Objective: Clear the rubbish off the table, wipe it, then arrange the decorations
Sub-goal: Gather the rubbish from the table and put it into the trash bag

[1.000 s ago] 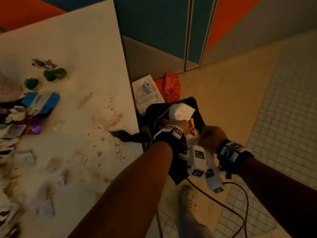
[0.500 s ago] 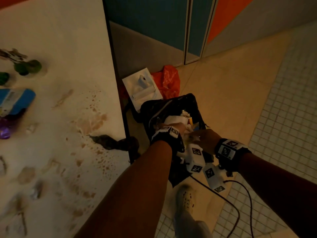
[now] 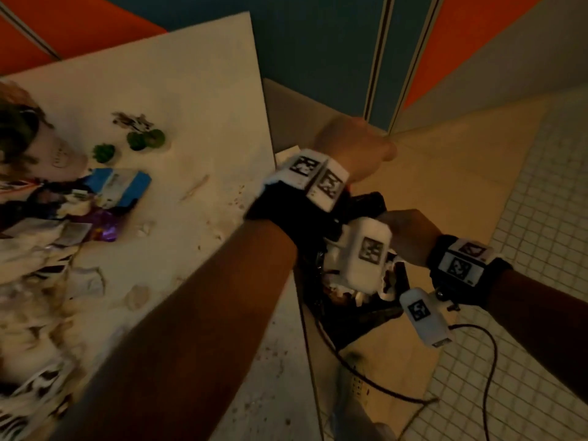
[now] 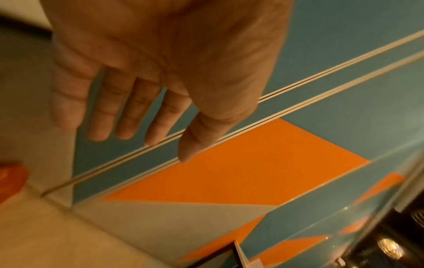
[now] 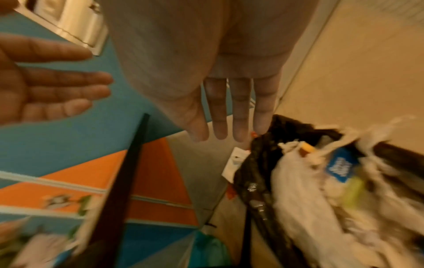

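The cream table (image 3: 191,90) fills the left of the head view, stained and crumb-strewn. A rubbish pile (image 3: 47,218) of wrappers and paper lies at its left, with a blue packet (image 3: 117,186) and a purple wrapper (image 3: 103,227). Small green decorations (image 3: 146,140) stand behind them. The black bin bag (image 3: 359,316) (image 5: 263,163) sits on the floor beside the table, stuffed with white tissues (image 5: 298,181). My left hand (image 3: 353,151) (image 4: 137,117) is raised above the bag, fingers straight and empty. My right hand (image 3: 407,233) (image 5: 229,117) hovers over the bag, also flat and empty.
Teal and orange wall panels (image 3: 318,58) stand just behind the table and bag. Small white floor tiles (image 3: 525,218) spread to the right. A dark cable (image 3: 490,361) trails across the floor near my shoe (image 3: 356,409). A figurine-like decoration (image 3: 133,120) lies by the green ones.
Both hands have come up out of the bin bag and let go of the rubbish. The left hand rose highest. The head view has swung back towards the table.
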